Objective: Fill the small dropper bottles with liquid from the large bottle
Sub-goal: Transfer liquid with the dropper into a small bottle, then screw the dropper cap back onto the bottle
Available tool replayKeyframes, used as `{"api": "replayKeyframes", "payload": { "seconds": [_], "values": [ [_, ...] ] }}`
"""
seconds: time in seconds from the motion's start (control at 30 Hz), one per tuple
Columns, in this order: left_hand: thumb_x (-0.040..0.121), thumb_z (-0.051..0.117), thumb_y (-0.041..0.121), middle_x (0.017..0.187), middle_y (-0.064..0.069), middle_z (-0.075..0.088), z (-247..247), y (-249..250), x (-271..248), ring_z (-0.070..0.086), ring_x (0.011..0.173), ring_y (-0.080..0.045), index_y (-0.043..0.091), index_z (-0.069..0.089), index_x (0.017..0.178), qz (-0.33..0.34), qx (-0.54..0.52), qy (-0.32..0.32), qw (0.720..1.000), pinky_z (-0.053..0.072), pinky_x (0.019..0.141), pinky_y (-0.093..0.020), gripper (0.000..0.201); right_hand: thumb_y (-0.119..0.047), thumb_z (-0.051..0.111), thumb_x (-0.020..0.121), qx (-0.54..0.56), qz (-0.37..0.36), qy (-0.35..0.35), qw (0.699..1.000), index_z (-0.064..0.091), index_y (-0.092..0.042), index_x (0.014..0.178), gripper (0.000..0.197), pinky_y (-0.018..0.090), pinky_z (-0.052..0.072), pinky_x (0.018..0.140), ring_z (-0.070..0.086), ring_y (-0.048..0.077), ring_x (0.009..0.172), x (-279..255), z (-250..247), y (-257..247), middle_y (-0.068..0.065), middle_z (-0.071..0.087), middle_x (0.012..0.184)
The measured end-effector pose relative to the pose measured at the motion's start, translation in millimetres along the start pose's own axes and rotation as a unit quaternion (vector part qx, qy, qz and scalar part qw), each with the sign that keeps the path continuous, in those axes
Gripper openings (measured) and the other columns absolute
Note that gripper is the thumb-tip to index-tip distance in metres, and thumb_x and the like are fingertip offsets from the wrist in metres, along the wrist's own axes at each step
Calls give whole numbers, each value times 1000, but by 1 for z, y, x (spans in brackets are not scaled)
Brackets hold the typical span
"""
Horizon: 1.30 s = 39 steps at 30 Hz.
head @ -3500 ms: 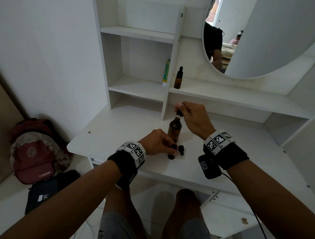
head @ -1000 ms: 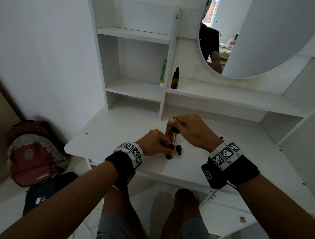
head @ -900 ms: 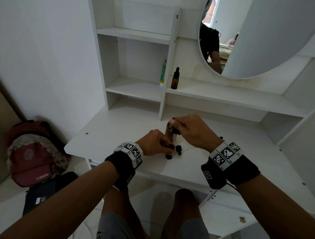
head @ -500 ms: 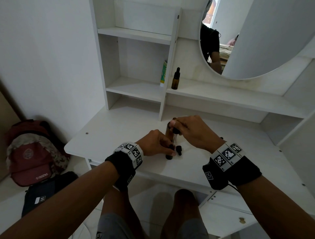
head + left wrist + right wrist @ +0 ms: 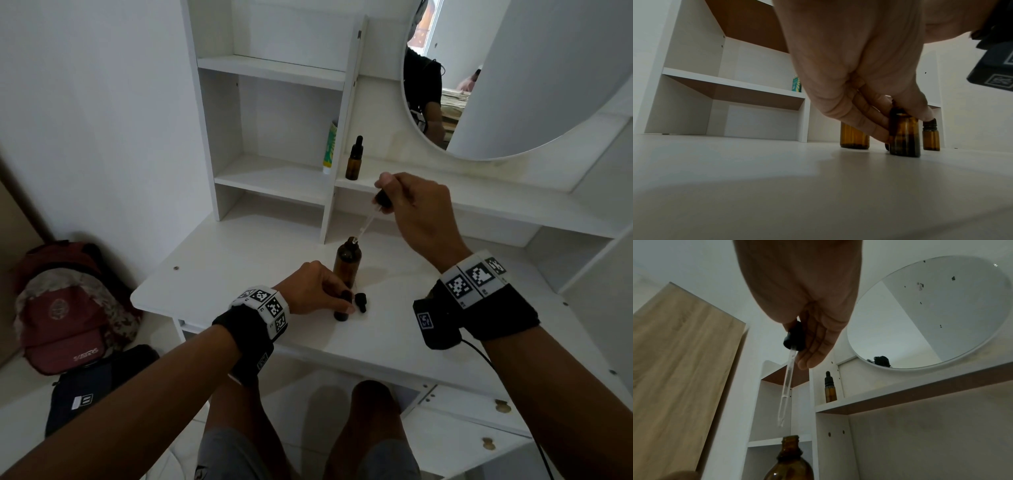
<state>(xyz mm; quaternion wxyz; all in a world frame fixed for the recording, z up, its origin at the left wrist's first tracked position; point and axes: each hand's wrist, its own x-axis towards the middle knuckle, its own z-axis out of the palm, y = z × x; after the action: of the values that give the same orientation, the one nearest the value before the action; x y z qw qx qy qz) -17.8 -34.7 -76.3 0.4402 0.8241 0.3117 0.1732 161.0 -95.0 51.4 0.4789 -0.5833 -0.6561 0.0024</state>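
Note:
The large amber bottle (image 5: 348,263) (image 5: 854,138) (image 5: 790,462) stands uncapped on the white desk (image 5: 239,270). My right hand (image 5: 412,212) (image 5: 805,308) pinches the black bulb of a glass dropper (image 5: 371,214) (image 5: 788,373), its tip just above the bottle's mouth. My left hand (image 5: 317,291) (image 5: 863,78) grips a small amber bottle (image 5: 341,310) (image 5: 904,136) standing in front of the large one. A second small capped bottle (image 5: 360,301) (image 5: 931,138) stands just to its right.
A capped amber dropper bottle (image 5: 355,159) (image 5: 830,387) and a green-white tube (image 5: 330,144) stand on the shelf. A round mirror (image 5: 513,75) hangs at the back right. A red backpack (image 5: 65,308) lies on the floor at the left.
My right hand has risen, lifting the dropper out of the large bottle until its tip hangs just above the mouth. The left hand has stayed on the small bottle.

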Motion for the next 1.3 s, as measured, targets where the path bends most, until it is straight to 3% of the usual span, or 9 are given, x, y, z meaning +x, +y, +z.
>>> {"api": "replayKeyframes", "payload": {
  "seconds": [0.2,0.33,0.47,0.57,0.63,0.7,0.93,1.13,1.3],
  "values": [
    [74,86,26,91,4,78,0,0,-1,72,85,-4,14,80,98,-2,-1,2,1000,57,84,-19,28,-36,45,101,-12,-3,-3,1000,69,-8,103,37,5,49,65,64,-5,69,4,10,9,-1,70,82],
    [74,86,26,91,4,78,0,1,-1,72,86,-6,14,80,97,-5,0,5,1000,58,87,-25,27,-34,44,102,-57,19,-84,995,70,-6,100,39,20,53,72,66,10,73,-4,24,16,4,72,88],
    [74,86,26,91,4,78,1,0,-1,72,86,-7,14,80,98,-7,0,5,1000,58,88,-26,27,-35,40,102,-121,43,-186,974,67,-5,94,41,17,41,63,61,14,73,-14,35,20,7,70,88],
    [74,86,24,92,3,78,1,0,0,72,86,-7,13,80,98,-7,-3,7,1000,58,88,-26,26,-38,46,100,-141,89,-260,951,62,-7,116,39,22,42,73,61,15,85,-23,35,25,7,66,104],
    [74,86,22,91,1,78,1,0,-1,73,86,-8,12,80,97,-2,-4,7,1000,58,88,-26,26,-37,55,95,-140,130,-314,930,44,-9,139,53,26,45,85,61,21,106,-29,33,31,9,59,126],
    [74,86,22,91,0,78,1,0,-1,73,86,-9,11,80,97,3,-3,7,1000,59,87,-26,26,-34,61,91,-174,156,-357,905,31,-8,145,67,28,45,89,58,25,115,-37,34,39,12,54,134],
    [75,84,21,92,2,78,1,-1,0,73,85,-4,14,80,98,9,8,1,1000,58,88,-25,24,-42,65,86,-271,192,-384,862,56,-12,119,46,33,52,85,59,24,103,-63,51,54,8,56,117],
    [75,85,23,93,7,77,2,1,-1,71,84,2,17,79,99,10,12,-3,1000,55,83,-15,26,-27,69,83,-254,204,-365,872,69,-6,98,26,34,58,79,67,23,85,-61,38,42,10,68,100],
    [75,85,26,93,6,77,1,1,-1,70,85,1,19,79,100,4,16,2,1000,54,82,-15,27,-22,71,82,-184,181,-347,902,72,-14,95,15,24,58,65,64,10,61,-48,3,12,-4,64,81]
  ]
}}
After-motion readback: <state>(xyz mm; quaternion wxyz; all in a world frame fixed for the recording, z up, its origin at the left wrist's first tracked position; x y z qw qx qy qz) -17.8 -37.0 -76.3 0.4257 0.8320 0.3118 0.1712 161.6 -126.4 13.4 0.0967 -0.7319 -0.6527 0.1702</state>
